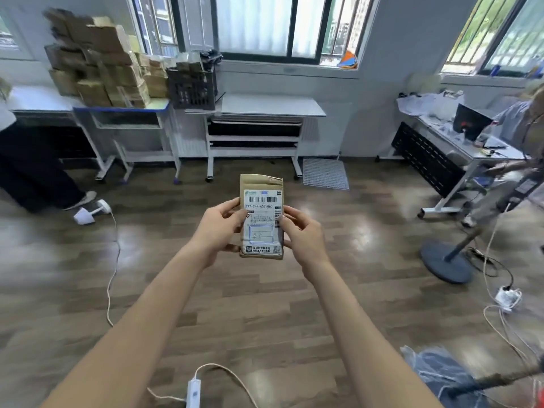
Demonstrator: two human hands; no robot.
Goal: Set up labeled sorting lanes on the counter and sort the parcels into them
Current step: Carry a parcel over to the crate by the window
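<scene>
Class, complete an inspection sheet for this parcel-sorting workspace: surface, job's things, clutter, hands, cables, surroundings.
Surface: white desk under the window; no lane labels seen.
Job's things: brown parcel, label facing the camera, held above the floor; cardboard boxes stacked on the left desk.
Clutter: black crate beside the boxes.
Hands: left hand and right hand grip the parcel's side edges.
Cables: white cable trailing across the floor; power strip at right.
Surroundings: windows; person at left, another at right; fan base.
</scene>
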